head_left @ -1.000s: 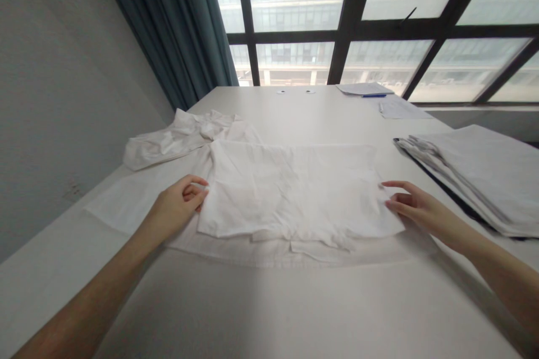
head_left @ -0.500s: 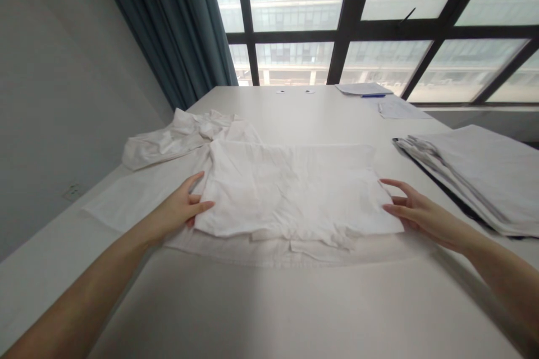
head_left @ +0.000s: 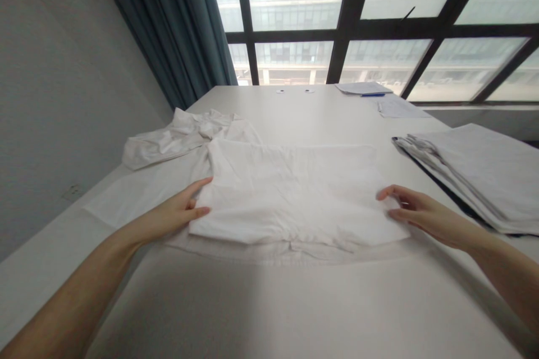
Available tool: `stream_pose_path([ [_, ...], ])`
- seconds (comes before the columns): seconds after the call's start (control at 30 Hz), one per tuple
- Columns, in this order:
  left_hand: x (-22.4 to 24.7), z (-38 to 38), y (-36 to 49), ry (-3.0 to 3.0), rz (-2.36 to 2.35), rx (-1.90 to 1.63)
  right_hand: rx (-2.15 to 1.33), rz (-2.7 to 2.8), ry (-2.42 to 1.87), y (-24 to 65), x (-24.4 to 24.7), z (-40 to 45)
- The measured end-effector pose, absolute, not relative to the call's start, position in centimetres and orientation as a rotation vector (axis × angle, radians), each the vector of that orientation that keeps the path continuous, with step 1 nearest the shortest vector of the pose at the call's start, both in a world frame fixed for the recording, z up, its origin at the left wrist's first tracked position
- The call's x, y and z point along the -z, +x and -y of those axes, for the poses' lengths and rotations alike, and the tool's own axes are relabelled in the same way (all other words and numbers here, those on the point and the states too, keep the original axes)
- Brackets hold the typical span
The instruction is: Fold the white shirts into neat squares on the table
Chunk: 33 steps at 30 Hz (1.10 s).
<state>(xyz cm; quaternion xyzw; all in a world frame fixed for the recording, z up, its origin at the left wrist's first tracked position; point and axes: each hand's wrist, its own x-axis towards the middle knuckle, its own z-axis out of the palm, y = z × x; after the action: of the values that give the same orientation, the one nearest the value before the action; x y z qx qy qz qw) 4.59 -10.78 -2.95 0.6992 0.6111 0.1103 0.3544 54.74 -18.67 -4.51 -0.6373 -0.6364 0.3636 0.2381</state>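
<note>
A white shirt [head_left: 290, 190] lies on the white table, its near part folded into a wide rectangle with wrinkles along the front edge. Under that fold, a strip of the same cloth shows toward me. My left hand [head_left: 185, 207] is at the fold's left side, thumb on top and index finger stretched along the edge, with cloth between the thumb and the curled fingers. At the right side, my right hand [head_left: 410, 207] pinches the other edge with thumb and bent fingers. Bunched white cloth [head_left: 168, 143] lies beyond my left hand.
A stack of folded white cloth [head_left: 484, 174] on a dark board lies at the right. Papers [head_left: 364, 88] and a blue pen [head_left: 373, 95] are at the far right of the table [head_left: 269, 308]. A wall and a dark curtain [head_left: 168, 28] border the left, windows the far side.
The fold's front edge has come slightly toward me and its corners outward, looking smoother. A flap at the front is now mostly covered. My right hand's fingers are more bent.
</note>
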Motion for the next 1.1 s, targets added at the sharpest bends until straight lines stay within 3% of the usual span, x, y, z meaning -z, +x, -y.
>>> stream_pose_path([
  [0.17,3.8,10.6,4.2,1.916,-1.603,-0.188,-0.821,1.792,-1.807,55.0,5.1,18.5],
  [0.3,3.9,11.0,5.6,2.421,-1.819,-0.369,-0.268,1.858,-1.904,55.2,5.8,18.4],
  [0.4,3.8,12.3,7.5,2.936,-1.333,-0.581,0.001,2.032,-1.668,53.9,5.4,19.0],
  [0.5,4.1,14.1,9.4,2.993,-0.793,-0.435,-0.173,2.355,-1.297,51.5,4.9,20.1],
  [0.6,4.6,15.4,10.7,2.909,-0.708,-0.286,-0.385,2.598,-1.074,49.2,5.1,21.1],
  [0.77,5.4,15.8,11.4,2.899,-0.709,-0.249,-0.522,2.631,-1.054,48.1,6.5,21.1],
  [1.1,6.5,14.5,11.5,2.894,-0.713,-0.575,-0.683,2.44,-1.124,48.7,6.9,20.5],
])
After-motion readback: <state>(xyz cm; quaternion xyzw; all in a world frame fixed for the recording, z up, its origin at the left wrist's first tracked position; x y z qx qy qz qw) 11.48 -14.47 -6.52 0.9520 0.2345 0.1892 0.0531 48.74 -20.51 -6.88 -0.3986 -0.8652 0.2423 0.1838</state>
